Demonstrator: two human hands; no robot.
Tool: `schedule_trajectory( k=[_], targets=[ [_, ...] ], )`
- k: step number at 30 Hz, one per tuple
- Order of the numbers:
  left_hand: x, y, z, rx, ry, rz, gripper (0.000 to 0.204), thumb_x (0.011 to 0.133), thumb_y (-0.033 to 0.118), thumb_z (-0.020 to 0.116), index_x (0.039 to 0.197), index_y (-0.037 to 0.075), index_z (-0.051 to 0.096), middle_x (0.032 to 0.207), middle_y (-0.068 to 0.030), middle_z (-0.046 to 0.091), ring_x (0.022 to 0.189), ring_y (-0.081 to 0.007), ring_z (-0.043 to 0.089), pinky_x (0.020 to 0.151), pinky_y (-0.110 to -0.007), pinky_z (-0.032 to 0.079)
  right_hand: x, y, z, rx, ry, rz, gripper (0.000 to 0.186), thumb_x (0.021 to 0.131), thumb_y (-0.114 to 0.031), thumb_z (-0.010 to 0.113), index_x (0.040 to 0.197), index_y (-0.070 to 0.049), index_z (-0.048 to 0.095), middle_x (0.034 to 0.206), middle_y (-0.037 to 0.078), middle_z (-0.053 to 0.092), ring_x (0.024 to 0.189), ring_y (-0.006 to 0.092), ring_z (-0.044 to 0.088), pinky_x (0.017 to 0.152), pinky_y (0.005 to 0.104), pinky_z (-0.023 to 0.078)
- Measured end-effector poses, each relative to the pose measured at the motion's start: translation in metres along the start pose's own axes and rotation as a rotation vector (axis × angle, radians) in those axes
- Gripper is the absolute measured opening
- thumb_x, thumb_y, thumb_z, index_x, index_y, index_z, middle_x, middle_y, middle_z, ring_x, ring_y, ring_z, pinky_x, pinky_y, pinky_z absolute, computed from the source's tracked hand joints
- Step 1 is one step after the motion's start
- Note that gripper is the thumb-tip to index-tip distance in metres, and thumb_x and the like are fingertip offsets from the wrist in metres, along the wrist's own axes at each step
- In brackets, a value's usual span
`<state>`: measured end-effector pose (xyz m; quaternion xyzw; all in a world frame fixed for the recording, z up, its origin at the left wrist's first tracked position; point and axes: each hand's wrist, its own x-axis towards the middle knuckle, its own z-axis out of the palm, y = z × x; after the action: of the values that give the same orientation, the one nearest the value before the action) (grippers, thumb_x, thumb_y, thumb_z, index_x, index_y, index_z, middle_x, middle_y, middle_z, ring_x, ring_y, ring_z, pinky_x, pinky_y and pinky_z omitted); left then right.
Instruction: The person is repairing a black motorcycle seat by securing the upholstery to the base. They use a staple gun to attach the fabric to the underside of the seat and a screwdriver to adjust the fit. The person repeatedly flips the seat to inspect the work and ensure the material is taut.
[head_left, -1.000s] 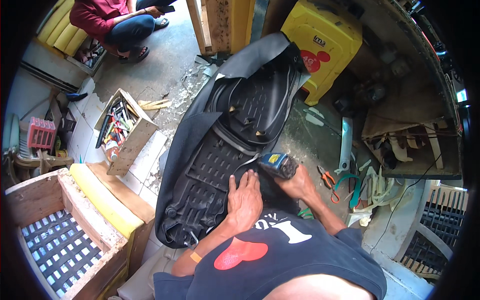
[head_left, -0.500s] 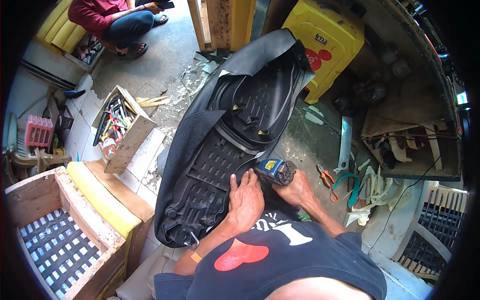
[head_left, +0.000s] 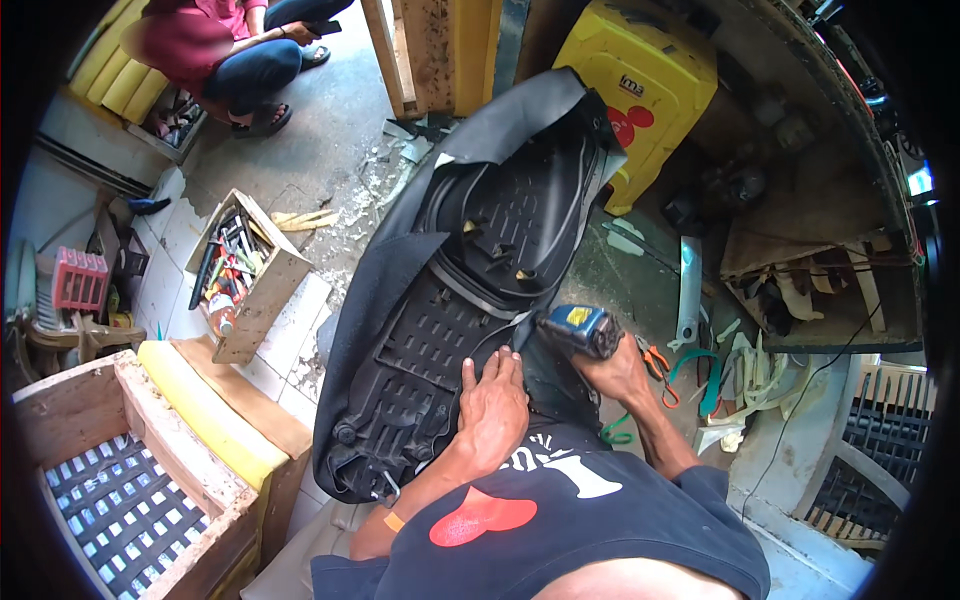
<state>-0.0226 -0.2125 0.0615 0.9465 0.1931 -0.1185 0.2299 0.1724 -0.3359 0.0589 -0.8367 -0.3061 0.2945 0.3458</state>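
Note:
A motorcycle seat lies upside down across my lap, its ribbed black plastic base [head_left: 438,328] facing up. Loose black cover material [head_left: 385,275] is folded over the left side and far end. My left hand [head_left: 495,405] rests on the near right edge of the seat, fingers stretched out and lying flat. In my right hand [head_left: 612,372] is a blue staple gun [head_left: 578,326] with a yellow label, held just right of the seat's edge, apart from the left fingertips. Its nose end is hard to make out. A metal hook [head_left: 390,490] sticks out at the seat's near end.
An open wooden box of tools [head_left: 262,290] stands at left, above a wooden frame with woven straps [head_left: 235,490]. A yellow plastic stool [head_left: 650,75] is beyond the seat. Orange-handled pliers [head_left: 655,365] and scraps lie at right. Another person [head_left: 250,75] squats at far left.
My right hand has drawn the staple gun back to the right, away from the seat's edge and my left hand. The left hand stays flat in nearly the same place.

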Motion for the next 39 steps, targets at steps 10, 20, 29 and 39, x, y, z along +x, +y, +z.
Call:
schedule_trajectory(
  k=[10, 20, 29, 39],
  targets=[
    [0.002, 0.001, -0.001, 0.002, -0.002, -0.009, 0.067, 0.098, 0.024, 0.068, 0.154, -0.008, 0.049, 0.159, -0.0231, 0.049, 0.15, -0.0345, 0.047, 0.123, -0.063, 0.034, 0.016, -0.008, 0.002, -0.086, -0.085, 0.004, 0.029, 0.08, -0.017, 0.075, 0.102, 0.0, 0.078, 0.088, 0.025, 0.077, 0.088, 0.0407, 0.078, 0.081, 0.0471, 0.061],
    [0.011, -0.005, 0.008, 0.068, 0.011, -0.005, 0.067, 0.099, 0.024, 0.067, 0.154, -0.008, 0.048, 0.159, -0.0234, 0.05, 0.15, -0.0349, 0.046, 0.123, -0.063, 0.034, 0.028, -0.009, 0.007, -0.166, -0.068, 0.119, 0.031, 0.08, -0.021, 0.076, 0.103, 0.0, 0.077, 0.09, 0.027, 0.076, 0.091, 0.0451, 0.076, 0.081, 0.049, 0.06],
    [0.009, -0.006, -0.006, -0.083, -0.01, -0.008, 0.064, 0.101, 0.024, 0.064, 0.153, -0.01, 0.048, 0.159, -0.026, 0.049, 0.15, -0.038, 0.046, 0.121, -0.066, 0.035, 0.003, -0.007, 0.005, -0.082, -0.123, 0.058, 0.031, 0.078, -0.019, 0.074, 0.103, -0.001, 0.075, 0.093, 0.023, 0.077, 0.091, 0.0426, 0.075, 0.083, 0.047, 0.059],
    [0.006, -0.004, -0.003, -0.045, -0.028, -0.014, 0.063, 0.102, 0.028, 0.063, 0.152, -0.009, 0.051, 0.159, -0.0241, 0.05, 0.149, -0.0354, 0.047, 0.122, -0.064, 0.034, 0.004, -0.011, 0.011, -0.07, -0.137, 0.077, 0.029, 0.079, -0.019, 0.075, 0.1, 0.001, 0.076, 0.091, 0.025, 0.076, 0.089, 0.043, 0.076, 0.082, 0.0474, 0.059]
  ],
)
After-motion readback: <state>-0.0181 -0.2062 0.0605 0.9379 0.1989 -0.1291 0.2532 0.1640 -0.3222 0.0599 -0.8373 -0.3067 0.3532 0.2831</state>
